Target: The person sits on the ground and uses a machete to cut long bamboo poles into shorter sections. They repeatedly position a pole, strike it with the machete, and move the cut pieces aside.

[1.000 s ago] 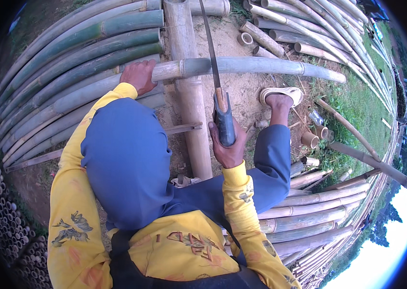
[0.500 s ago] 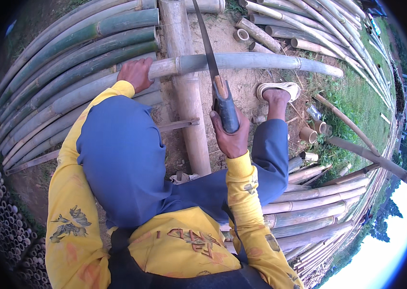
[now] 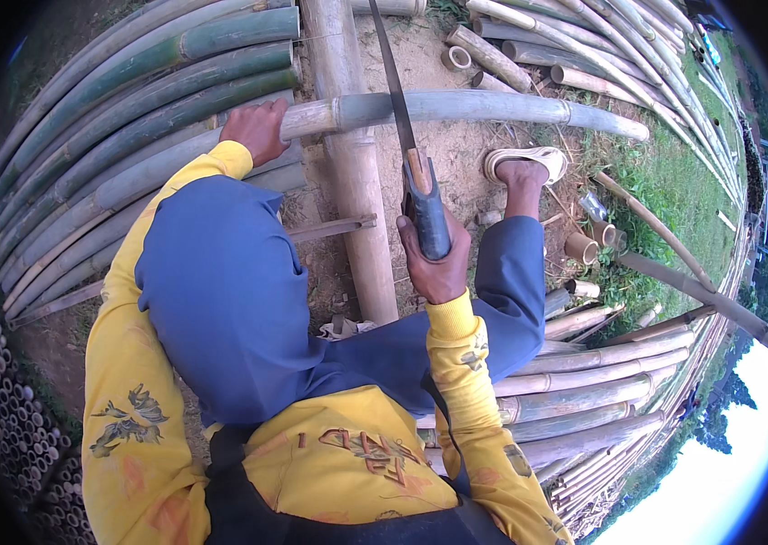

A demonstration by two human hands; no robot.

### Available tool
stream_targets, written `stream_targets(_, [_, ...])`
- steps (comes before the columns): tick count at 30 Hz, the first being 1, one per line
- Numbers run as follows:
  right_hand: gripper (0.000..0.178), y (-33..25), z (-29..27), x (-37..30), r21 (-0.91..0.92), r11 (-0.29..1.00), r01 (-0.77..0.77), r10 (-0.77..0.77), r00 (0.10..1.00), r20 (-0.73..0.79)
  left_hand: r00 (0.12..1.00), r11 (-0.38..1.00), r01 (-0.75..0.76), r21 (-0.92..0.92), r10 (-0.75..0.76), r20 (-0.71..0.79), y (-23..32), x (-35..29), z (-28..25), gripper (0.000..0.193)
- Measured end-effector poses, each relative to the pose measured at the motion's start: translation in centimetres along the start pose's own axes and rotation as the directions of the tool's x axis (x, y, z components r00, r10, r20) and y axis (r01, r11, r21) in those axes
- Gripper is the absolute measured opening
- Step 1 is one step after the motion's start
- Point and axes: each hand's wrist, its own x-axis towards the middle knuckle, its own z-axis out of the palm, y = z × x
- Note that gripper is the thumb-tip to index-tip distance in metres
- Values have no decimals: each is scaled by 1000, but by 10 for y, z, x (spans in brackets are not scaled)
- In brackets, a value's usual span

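We grip the dark handle of a saw [image 3: 426, 213] in our right hand [image 3: 434, 263], just right of the frame's centre, its blade crossing the grey-green bamboo pole [image 3: 484, 107] that runs across the upper middle. Our left hand [image 3: 257, 130] presses down on the pole's near end, where it rests on a thick upright-running pale bamboo trunk [image 3: 356, 182]. Nothing else pins the pole, so it could roll and make the blade skip. Our sandalled foot [image 3: 522, 165] sits near the cut, within reach of a slip.
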Motion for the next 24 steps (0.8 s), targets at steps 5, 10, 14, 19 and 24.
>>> stream_targets(5, [31, -24, -39, -134, -119, 978, -173, 177, 984, 27, 999, 1000, -20, -1, 20, -38, -12, -9, 1, 48])
stream_targets(10, [25, -22, -31, -101, -40, 988, -148, 150, 988, 45, 999, 999, -3, -32, 1, -37, -8, -9, 2, 53])
stream_targets(14, [16, -5, -17, 4, 9, 1000, -21, 21, 999, 47, 1000, 999, -14, -35, 14, 4, -2, 5, 2, 53])
stream_targets(19, [24, 5, -6, -1, -3, 998, 69, -69, 998, -13, 997, 1000, -22, -21, 21, -81, -5, 1, 6, 54])
stream_targets(24, [22, 13, 3, -1, 96, 994, 60, -53, 996, -69, 1000, 1000, 6, 10, -6, -4, -3, 2, -1, 56])
